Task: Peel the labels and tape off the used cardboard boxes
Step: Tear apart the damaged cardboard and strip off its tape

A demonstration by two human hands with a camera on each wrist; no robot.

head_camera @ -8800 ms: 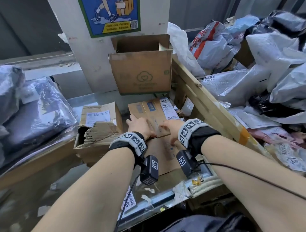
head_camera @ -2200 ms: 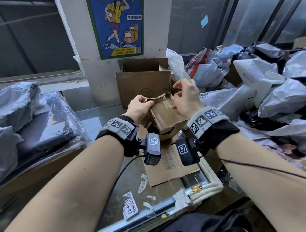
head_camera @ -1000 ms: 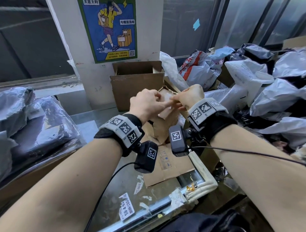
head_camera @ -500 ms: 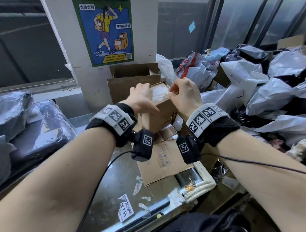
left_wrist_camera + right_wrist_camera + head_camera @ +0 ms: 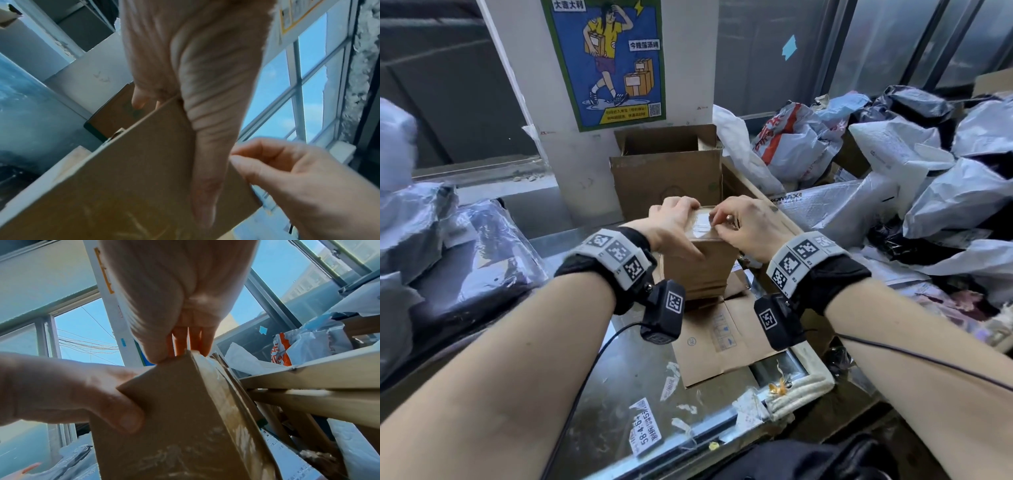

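Both hands on one small cardboard box (image 5: 700, 263).
Box gripped by left hand (image 5: 674, 228); clear tape (image 5: 703, 222) on top pinched by right hand (image 5: 744, 229).

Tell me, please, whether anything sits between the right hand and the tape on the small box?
Nothing visible does. The right hand already has its fingertips on the clear tape atop the small box, which the left hand grips.

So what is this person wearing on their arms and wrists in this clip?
Both forearms are bare, no sleeves or gloves. Each wrist carries a black fabric cuff with a grey band of square black-and-white tags: left wristband, right wristband. Under each wrist hangs a small black camera module bearing one tag, the left camera and the right camera, each trailing a thin black cable.
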